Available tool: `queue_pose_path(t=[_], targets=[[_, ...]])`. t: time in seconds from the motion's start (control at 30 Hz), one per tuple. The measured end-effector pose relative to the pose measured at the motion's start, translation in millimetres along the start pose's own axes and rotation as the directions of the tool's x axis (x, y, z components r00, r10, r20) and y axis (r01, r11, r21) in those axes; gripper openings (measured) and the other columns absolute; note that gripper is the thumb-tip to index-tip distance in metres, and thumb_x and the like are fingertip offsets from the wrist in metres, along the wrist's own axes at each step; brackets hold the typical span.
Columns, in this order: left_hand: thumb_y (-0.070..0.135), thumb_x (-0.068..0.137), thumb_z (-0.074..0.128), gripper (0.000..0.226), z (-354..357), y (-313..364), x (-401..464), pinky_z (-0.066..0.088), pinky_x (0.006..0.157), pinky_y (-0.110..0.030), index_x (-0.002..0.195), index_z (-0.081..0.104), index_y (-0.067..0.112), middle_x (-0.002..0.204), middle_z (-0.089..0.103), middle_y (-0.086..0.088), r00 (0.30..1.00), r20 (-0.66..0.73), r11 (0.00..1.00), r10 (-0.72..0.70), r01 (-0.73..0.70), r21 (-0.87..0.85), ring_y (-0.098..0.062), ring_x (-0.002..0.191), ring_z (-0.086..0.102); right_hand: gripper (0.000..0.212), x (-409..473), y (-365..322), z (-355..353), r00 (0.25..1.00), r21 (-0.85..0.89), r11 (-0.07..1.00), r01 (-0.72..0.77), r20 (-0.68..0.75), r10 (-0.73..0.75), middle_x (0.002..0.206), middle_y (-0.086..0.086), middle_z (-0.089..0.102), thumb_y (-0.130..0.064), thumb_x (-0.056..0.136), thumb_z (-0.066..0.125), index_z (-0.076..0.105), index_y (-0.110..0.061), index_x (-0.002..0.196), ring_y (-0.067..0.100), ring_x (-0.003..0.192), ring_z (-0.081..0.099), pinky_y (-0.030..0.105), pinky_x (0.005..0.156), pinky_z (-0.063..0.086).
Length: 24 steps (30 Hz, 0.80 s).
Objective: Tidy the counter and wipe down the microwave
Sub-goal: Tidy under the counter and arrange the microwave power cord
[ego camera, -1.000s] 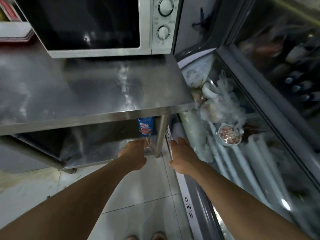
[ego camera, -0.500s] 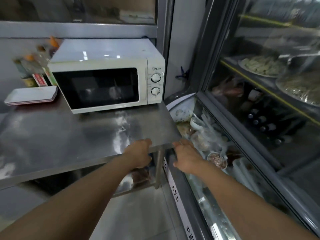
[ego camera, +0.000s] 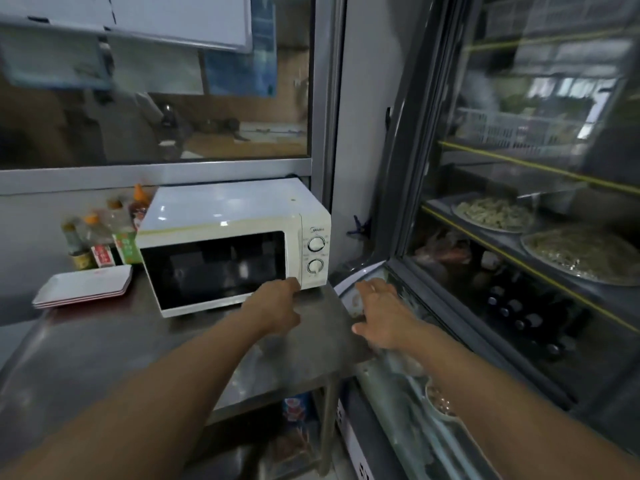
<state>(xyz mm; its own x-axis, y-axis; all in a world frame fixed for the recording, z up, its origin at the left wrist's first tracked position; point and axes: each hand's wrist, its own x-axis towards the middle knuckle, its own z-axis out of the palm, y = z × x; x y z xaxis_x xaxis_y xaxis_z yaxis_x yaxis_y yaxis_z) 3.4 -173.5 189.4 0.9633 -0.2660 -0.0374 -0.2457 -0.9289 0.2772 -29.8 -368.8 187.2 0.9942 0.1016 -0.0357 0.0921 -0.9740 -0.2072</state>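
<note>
While my left hand [ego camera: 277, 308] reaches toward the lower front corner of the white box-shaped microwave [ego camera: 235, 244], I cannot tell whether its fingers are curled or touching the door; it holds nothing I can see. My right hand [ego camera: 379, 315] is spread, fingers straight and empty, over the gap between the brushed steel counter [ego camera: 104, 358] and the glass-topped chest freezer [ego camera: 408, 393]. That microwave sits toward the counter's back right, near its edge. No cloth shows in either hand, so I judge wiping has not begun. Pushing the microwave sideways could slide it off that right edge onto the freezer glass. Nudging it left could knock the cluster of sauce bottles [ego camera: 100, 233] just beside it, or the stacked white rectangular trays [ego camera: 83, 289].
</note>
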Motion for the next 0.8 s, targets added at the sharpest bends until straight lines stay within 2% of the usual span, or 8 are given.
queue_pose_path(t=[0.17, 0.4, 0.6, 0.8], targets=[[0.024, 0.08, 0.065, 0.064, -29, 8, 30, 0.044, 0.1, -0.037, 0.137, 0.038, 0.016, 0.135, 0.05, -0.008, 0.999, -0.029, 1.0, 0.028, -0.028, 0.0, -0.026, 0.124, 0.048, 0.071, 28, 4, -22, 0.999, 0.021, 1.0, 0.002, -0.04, -0.001, 0.147, 0.013, 0.024, -0.029, 0.085, 0.063, 0.026, -0.01, 0.142, 0.033, 0.136, 0.022, 0.041, 0.111, 0.029], [0.025, 0.083, 0.064, 0.061, -52, 24, 99, 0.042, 0.1, -0.038, 0.137, 0.037, 0.019, 0.135, 0.049, -0.006, 0.996, -0.083, 1.0, 0.013, -0.012, 0.015, -0.024, 0.124, 0.046, 0.068, 95, 34, -50, 0.999, 0.064, 0.998, 0.018, -0.037, -0.015, 0.146, 0.013, 0.021, -0.027, 0.086, 0.063, 0.027, -0.01, 0.141, 0.032, 0.134, 0.021, 0.037, 0.11, 0.029], [0.027, 0.086, 0.064, 0.061, -69, 34, 169, 0.04, 0.102, -0.036, 0.139, 0.035, 0.019, 0.139, 0.046, -0.006, 0.993, -0.11, 0.999, -0.038, 0.041, 0.023, -0.024, 0.127, 0.044, 0.073, 167, 72, -71, 0.999, 0.063, 0.997, 0.042, -0.022, -0.041, 0.15, 0.011, 0.015, -0.03, 0.088, 0.061, 0.019, -0.015, 0.145, 0.032, 0.137, 0.017, 0.043, 0.111, 0.029], [0.028, 0.086, 0.064, 0.061, -78, 35, 222, 0.041, 0.101, -0.037, 0.139, 0.035, 0.019, 0.138, 0.047, -0.006, 0.99, -0.12, 0.997, -0.079, 0.08, 0.0, -0.024, 0.124, 0.046, 0.069, 231, 90, -71, 0.998, 0.03, 0.997, 0.064, -0.01, -0.064, 0.145, 0.011, 0.022, -0.033, 0.088, 0.061, 0.023, -0.014, 0.143, 0.03, 0.133, 0.024, 0.042, 0.108, 0.033]])
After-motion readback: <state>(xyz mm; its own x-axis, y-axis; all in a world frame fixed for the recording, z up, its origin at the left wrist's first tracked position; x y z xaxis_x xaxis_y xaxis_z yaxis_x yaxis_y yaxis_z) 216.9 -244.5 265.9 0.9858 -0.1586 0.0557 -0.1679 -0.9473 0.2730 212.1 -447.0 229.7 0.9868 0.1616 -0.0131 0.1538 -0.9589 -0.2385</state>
